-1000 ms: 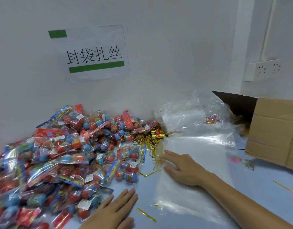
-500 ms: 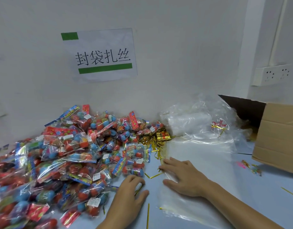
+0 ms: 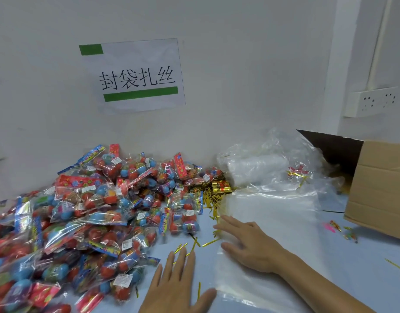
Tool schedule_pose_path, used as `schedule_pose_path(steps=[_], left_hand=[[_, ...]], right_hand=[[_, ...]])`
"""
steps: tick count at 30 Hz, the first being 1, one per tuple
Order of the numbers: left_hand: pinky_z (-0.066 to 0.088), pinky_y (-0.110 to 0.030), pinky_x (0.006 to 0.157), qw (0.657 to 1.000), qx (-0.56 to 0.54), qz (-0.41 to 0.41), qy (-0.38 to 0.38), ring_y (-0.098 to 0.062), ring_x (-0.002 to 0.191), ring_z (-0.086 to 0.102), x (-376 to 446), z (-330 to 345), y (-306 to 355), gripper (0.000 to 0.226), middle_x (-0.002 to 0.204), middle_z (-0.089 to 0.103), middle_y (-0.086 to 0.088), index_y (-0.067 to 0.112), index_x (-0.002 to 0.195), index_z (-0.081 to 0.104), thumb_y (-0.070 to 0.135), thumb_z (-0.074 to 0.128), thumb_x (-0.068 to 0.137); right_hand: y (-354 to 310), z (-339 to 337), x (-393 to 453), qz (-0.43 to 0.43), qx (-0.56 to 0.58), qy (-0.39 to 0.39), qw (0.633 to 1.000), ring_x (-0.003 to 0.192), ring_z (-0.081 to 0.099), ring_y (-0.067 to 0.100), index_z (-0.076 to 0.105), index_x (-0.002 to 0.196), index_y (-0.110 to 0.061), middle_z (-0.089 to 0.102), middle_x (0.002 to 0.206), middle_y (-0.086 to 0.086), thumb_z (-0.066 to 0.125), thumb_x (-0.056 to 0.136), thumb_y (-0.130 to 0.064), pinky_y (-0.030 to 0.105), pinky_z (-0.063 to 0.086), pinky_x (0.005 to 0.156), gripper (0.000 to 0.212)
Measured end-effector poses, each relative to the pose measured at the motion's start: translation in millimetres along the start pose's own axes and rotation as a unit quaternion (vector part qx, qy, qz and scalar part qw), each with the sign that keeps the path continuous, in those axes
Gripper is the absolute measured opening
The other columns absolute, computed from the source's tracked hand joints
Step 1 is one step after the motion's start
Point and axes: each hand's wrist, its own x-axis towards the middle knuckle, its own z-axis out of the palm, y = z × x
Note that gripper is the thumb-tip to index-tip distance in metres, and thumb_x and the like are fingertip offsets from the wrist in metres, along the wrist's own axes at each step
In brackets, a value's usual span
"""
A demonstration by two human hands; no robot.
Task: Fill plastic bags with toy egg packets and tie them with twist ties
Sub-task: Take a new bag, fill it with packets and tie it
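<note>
A big heap of toy egg packets (image 3: 93, 213), clear wrappers with red and blue eggs, covers the left of the table. Flat clear plastic bags (image 3: 273, 213) lie stacked at the centre right. My right hand (image 3: 246, 242) rests flat on the near left part of that stack, fingers spread. My left hand (image 3: 176, 283) lies open on the table just left of the bags, its thumb touching their edge. Gold twist ties (image 3: 211, 197) are scattered between the heap and the bags, some loose ones close to my left fingertips.
A brown cardboard box (image 3: 379, 188) lies on its side at the right. Crumpled clear plastic with a bag roll (image 3: 257, 168) sits against the wall. A paper sign (image 3: 133, 75) and a wall socket (image 3: 372, 102) are on the wall. Small colourful bits (image 3: 339, 229) lie near the box.
My left hand moved forward from the near edge, curled briefly by the loose ties, and now lies flat with straight fingers. My right hand stayed on the bags.
</note>
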Motion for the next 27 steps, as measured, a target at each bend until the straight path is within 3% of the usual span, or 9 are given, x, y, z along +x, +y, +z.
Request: schedule_pose_path(steps=[4, 8, 12, 16, 21, 24, 27], left_hand=[[-0.009, -0.039, 0.124, 1.0, -0.011, 0.026, -0.001, -0.007, 0.149, -0.024, 17, -1, 0, 0.072, 0.16, -0.026, 0.018, 0.031, 0.157, -0.016, 0.065, 0.014, 0.1], [-0.007, -0.04, 0.124, 0.998, -0.036, 0.05, 0.005, -0.006, 0.151, -0.016, 57, -6, 0, 0.061, 0.165, -0.016, 0.015, 0.028, 0.159, -0.008, 0.051, 0.012, 0.106], [0.011, -0.044, 0.122, 0.996, -0.051, 0.065, 0.032, -0.009, 0.153, -0.001, 94, -12, 3, 0.058, 0.167, -0.001, 0.012, 0.026, 0.16, 0.002, 0.047, 0.015, 0.107], [0.025, -0.046, 0.119, 0.995, -0.066, 0.063, 0.046, -0.016, 0.15, 0.018, 129, -18, 7, 0.054, 0.165, 0.019, 0.005, 0.024, 0.159, 0.015, 0.042, 0.019, 0.108], [0.046, -0.035, 0.1, 0.956, -0.223, 0.054, 0.183, -0.021, 0.122, 0.056, 147, -18, 12, 0.038, 0.134, 0.062, -0.004, 0.022, 0.141, 0.054, 0.02, 0.04, 0.105], [0.049, -0.018, 0.086, 0.925, -0.28, 0.075, 0.246, -0.008, 0.101, 0.064, 136, -18, 10, 0.044, 0.118, 0.072, 0.003, 0.022, 0.132, 0.066, 0.003, 0.048, 0.097], [0.038, -0.006, 0.065, 0.915, -0.285, 0.104, 0.265, 0.005, 0.073, 0.058, 118, -15, 6, 0.036, 0.085, 0.069, 0.02, 0.021, 0.119, 0.073, 0.004, 0.053, 0.095]], right_hand=[[-4, -2, 0, 0.008, 0.014, 0.004, 1.0, 0.144, 0.03, 0.018, 0.033, 0.145, -0.054, 0.011, 0.163, -0.027, 0.042, 0.098, -0.055, 0.033, 0.022, 0.117, 0.047], [-5, -4, 0, 0.008, 0.053, 0.019, 0.998, 0.144, 0.032, 0.01, 0.041, 0.143, -0.051, 0.019, 0.163, -0.024, 0.047, 0.099, -0.049, 0.03, 0.019, 0.118, 0.044], [-3, -4, -1, 0.001, 0.082, 0.047, 0.996, 0.145, 0.029, -0.001, 0.045, 0.142, -0.048, 0.027, 0.161, -0.021, 0.049, 0.1, -0.044, 0.029, 0.019, 0.12, 0.042], [-1, -2, 0, -0.007, 0.098, 0.052, 0.994, 0.145, 0.03, -0.001, 0.047, 0.139, -0.052, 0.03, 0.16, -0.021, 0.048, 0.099, -0.042, 0.032, 0.021, 0.121, 0.041], [5, -3, 1, -0.004, 0.159, 0.068, 0.985, 0.143, 0.03, -0.004, 0.048, 0.136, -0.057, 0.034, 0.156, -0.026, 0.051, 0.098, -0.032, 0.029, 0.023, 0.121, 0.045], [5, -2, 2, -0.008, 0.178, 0.093, 0.98, 0.136, 0.037, -0.011, 0.053, 0.136, -0.049, 0.045, 0.147, -0.029, 0.057, 0.091, -0.02, 0.02, 0.028, 0.118, 0.054], [6, -3, 2, -0.013, 0.18, 0.135, 0.974, 0.125, 0.045, -0.016, 0.056, 0.132, -0.046, 0.055, 0.136, -0.03, 0.062, 0.086, -0.015, 0.016, 0.035, 0.111, 0.056]])
